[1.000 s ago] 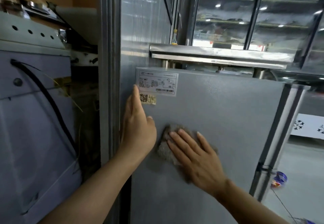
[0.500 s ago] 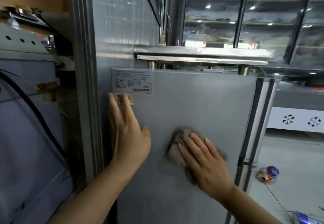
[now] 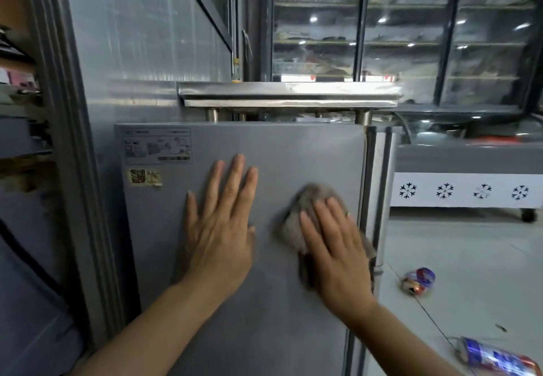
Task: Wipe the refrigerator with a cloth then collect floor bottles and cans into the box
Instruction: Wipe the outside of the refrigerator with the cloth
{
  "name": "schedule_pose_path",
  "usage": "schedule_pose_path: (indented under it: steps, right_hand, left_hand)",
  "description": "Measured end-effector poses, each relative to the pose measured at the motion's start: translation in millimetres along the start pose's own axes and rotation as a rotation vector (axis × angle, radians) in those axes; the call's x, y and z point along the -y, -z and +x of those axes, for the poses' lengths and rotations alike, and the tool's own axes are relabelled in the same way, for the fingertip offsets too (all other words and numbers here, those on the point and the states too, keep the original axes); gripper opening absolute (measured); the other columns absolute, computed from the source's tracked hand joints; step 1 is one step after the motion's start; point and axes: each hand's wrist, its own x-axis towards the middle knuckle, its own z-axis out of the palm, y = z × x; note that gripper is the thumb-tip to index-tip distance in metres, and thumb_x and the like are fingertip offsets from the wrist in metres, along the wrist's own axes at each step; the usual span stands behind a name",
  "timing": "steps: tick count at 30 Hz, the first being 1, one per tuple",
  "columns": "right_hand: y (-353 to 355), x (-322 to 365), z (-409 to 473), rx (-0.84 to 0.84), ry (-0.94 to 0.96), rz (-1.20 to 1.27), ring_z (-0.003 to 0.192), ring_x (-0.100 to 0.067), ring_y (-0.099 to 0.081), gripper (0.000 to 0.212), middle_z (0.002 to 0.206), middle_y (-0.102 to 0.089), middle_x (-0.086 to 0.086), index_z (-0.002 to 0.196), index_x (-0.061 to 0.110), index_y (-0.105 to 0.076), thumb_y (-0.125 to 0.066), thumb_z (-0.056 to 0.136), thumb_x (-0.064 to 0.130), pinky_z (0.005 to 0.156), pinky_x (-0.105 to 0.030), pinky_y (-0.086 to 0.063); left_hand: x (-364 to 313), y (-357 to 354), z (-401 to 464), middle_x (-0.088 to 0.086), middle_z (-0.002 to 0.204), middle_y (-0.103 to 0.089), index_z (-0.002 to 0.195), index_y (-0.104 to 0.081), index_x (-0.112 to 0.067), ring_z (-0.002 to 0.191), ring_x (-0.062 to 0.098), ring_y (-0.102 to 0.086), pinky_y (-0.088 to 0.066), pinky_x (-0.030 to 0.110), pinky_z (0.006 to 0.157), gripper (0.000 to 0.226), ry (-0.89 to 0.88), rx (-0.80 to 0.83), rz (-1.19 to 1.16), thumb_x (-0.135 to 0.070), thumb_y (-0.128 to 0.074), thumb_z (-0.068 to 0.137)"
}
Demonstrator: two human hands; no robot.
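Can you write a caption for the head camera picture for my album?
Right hand presses a grey cloth on the refrigerator; left hand lies flat beside it.

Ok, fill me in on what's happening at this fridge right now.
A person is wiping the grey side panel of the refrigerator. The right hand presses a grey cloth flat against the panel near its right edge, while the left hand rests open on the panel beside it. The floor pickup has not started: a crushed can and a blue can lie on the floor to the right. No box is in view.
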Motion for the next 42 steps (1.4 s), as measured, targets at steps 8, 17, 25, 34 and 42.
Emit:
schedule_pose_path:
  steps: [8,17,25,34,42]
  right_hand:
    - [30,-29,44,-0.039,-0.079,-0.106,0.139,-0.032,-0.028,0.051,0.147,-0.037,-0.018,0.139,0.006,-0.043,-0.033,0.091,0.017,0.114,-0.044,-0.014]
    - [11,-18,15,-0.177,-0.379,-0.08,0.143,-0.035,-0.019,0.049,0.152,-0.026,-0.022,0.137,-0.008,-0.042,-0.026,0.095,0.011,0.113,-0.051,-0.026]
    - [20,-22,17,-0.077,-0.367,-0.115,0.145,-0.029,-0.012,0.063,0.155,-0.014,-0.011,0.142,-0.002,-0.036,-0.052,0.082,0.007,0.117,-0.044,-0.012]
    - [0,-29,-1,-0.24,-0.374,0.03,0.144,-0.037,-0.017,0.047,0.153,-0.02,-0.023,0.14,-0.006,-0.036,-0.036,0.097,0.012,0.118,-0.045,-0.02]
    - [-23,6,-141,0.038,-0.345,-0.028,0.147,-0.03,-0.005,0.046,0.16,0.001,-0.011,0.136,-0.004,-0.035,-0.027,0.097,0.019,0.119,-0.042,-0.015]
  left_hand:
    - [-5,-1,-2,-0.007,0.158,0.011,0.15,-0.001,-0.023,0.146,0.02,0.008,-0.017,0.059,0.108,0.101,0.029,-0.034,0.056,-0.022,-0.067,0.073]
    - [-35,-30,4,-0.006,0.159,0.0,0.15,-0.009,-0.028,0.146,0.024,-0.001,-0.012,0.06,0.106,0.085,-0.129,-0.059,0.124,-0.032,-0.05,0.075]
    - [-36,-28,3,-0.006,0.159,0.0,0.15,-0.008,-0.028,0.146,0.025,0.0,-0.016,0.063,0.105,0.09,-0.135,-0.059,0.13,-0.028,-0.057,0.075]
    - [-31,-45,-5,-0.007,0.159,-0.001,0.15,-0.009,-0.026,0.146,0.025,-0.001,-0.014,0.069,0.104,0.083,-0.156,-0.105,0.149,-0.021,-0.052,0.08]
    - [-26,-71,-55,-0.007,0.159,0.0,0.15,-0.011,-0.025,0.146,0.023,-0.001,-0.014,0.066,0.105,0.095,-0.233,-0.026,0.147,-0.002,-0.062,0.073]
